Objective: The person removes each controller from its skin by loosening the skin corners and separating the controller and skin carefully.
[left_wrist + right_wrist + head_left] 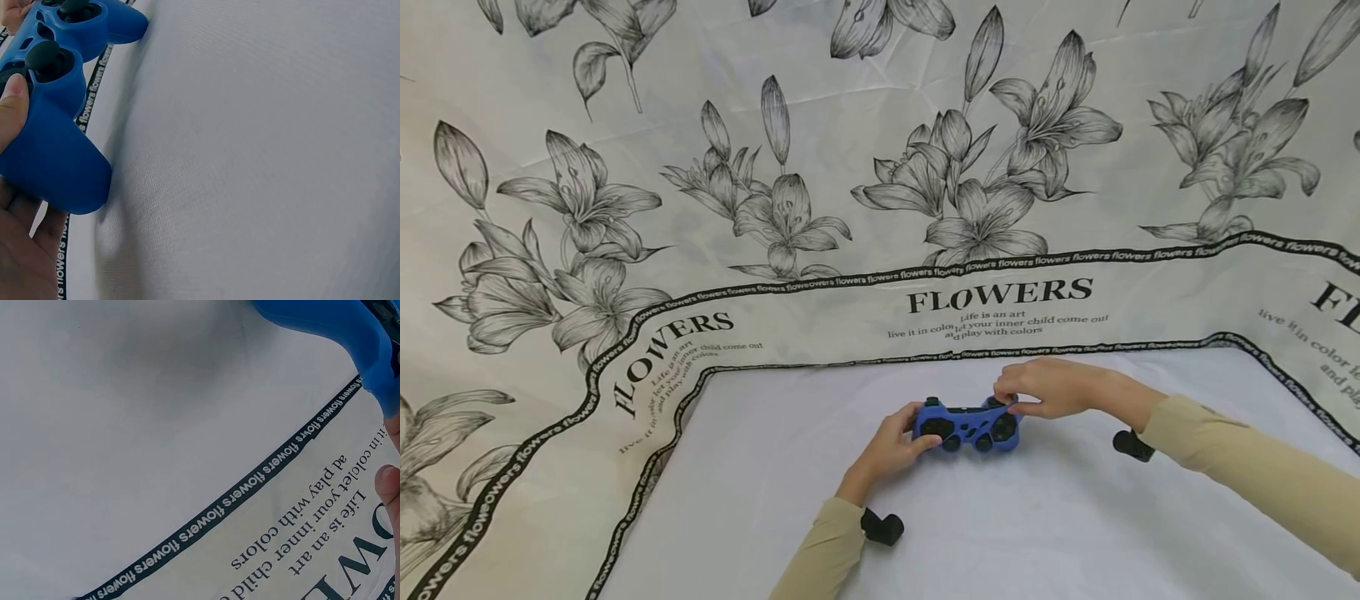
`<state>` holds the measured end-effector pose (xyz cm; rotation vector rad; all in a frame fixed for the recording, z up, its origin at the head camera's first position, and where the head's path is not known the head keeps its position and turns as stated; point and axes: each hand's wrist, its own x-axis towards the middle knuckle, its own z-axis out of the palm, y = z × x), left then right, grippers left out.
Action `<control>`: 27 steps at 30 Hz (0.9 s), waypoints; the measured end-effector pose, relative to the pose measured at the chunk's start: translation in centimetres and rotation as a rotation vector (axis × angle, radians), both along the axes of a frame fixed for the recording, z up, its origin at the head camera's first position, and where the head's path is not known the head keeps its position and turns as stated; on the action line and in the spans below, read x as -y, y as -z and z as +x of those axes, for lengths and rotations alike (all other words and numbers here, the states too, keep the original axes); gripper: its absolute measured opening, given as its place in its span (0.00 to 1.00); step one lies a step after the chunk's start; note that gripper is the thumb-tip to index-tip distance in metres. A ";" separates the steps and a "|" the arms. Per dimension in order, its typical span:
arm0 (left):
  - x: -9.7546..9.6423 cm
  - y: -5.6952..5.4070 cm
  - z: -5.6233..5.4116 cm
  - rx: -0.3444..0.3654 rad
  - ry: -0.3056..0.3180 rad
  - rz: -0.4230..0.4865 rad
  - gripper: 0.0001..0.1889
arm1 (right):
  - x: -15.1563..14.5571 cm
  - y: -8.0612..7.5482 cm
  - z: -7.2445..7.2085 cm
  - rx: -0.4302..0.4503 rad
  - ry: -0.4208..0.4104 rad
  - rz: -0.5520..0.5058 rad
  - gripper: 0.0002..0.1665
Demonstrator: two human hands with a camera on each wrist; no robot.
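Note:
A black game controller (976,432) in a blue rubbery cover (56,156) is held over the white table surface. My left hand (891,446) grips its left end, thumb on top by the buttons and fingers underneath. At the far right corner, the thumb and fingers of my right hand (1052,387) pinch the edge of the cover. There the blue material (378,390) is drawn out to a point toward the fingertips. In the left wrist view a thumbstick (44,56) shows near the left thumb. Most of the right hand is outside the right wrist view.
White cloth (760,500) covers the table. Behind it rises a fabric backdrop (820,325) with lily drawings and printed lettering, its black border strip (231,506) running along the table's back edge. A black wrist device (882,527) sits at the left sleeve and another (1132,445) at the right.

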<state>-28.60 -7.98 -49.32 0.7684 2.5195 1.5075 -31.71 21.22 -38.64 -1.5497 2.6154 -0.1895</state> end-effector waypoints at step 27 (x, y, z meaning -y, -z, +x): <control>-0.4 0.7 0.4 -0.015 -0.080 0.012 0.28 | -0.9 1.7 2.3 -0.080 -0.039 -0.219 0.08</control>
